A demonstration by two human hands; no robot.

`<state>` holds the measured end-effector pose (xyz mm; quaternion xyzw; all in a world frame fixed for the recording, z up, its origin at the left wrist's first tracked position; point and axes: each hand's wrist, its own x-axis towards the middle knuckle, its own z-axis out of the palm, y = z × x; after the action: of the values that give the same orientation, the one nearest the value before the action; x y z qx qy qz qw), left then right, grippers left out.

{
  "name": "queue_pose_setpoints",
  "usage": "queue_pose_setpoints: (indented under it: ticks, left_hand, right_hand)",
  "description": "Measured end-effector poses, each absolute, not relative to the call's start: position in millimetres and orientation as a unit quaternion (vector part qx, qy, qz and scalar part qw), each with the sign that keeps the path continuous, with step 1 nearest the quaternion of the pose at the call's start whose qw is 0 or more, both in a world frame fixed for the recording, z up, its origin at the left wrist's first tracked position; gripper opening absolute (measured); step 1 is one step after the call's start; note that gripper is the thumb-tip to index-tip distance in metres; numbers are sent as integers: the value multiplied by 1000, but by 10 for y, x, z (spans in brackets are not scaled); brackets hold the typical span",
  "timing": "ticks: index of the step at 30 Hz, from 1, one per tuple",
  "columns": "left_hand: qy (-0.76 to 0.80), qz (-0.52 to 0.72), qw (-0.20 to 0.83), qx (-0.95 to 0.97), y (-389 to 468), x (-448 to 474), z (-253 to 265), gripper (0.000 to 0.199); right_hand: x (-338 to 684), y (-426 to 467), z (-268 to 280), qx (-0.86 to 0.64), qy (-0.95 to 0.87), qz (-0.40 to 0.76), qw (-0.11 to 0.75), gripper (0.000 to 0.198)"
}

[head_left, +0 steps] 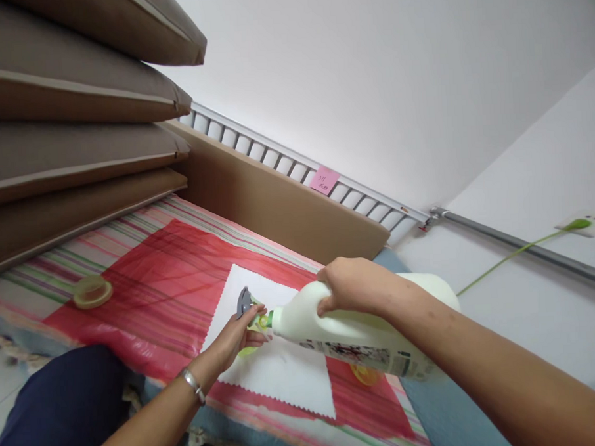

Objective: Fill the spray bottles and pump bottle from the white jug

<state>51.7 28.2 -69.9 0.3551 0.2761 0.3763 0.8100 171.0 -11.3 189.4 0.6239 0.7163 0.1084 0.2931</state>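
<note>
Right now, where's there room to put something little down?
The biggest bare patch is on the red sheet, between the pale round thing and the white sheet. The white sheet's near corner is open too. It's crowded around the left hand at the tilted bottle's neck, and where the bottle overhangs the yellow round thing.

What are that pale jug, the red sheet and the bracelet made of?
Jug: probably plastic, satiny, with rounded, moulded-looking contours.
Red sheet: perhaps thin plastic film, glossy in places; striped cloth shows through.
Bracelet: likely polished metal, silvery with bright highlights.
</note>
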Motion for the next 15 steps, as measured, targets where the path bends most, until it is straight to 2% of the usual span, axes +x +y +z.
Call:
queue_pose_setpoints:
  ticks: [15]
  left_hand:
    - [263,382,812,353,299,514,-759,47]
  right_hand:
    - [1502,-52,1938,625,703,111,321,34]
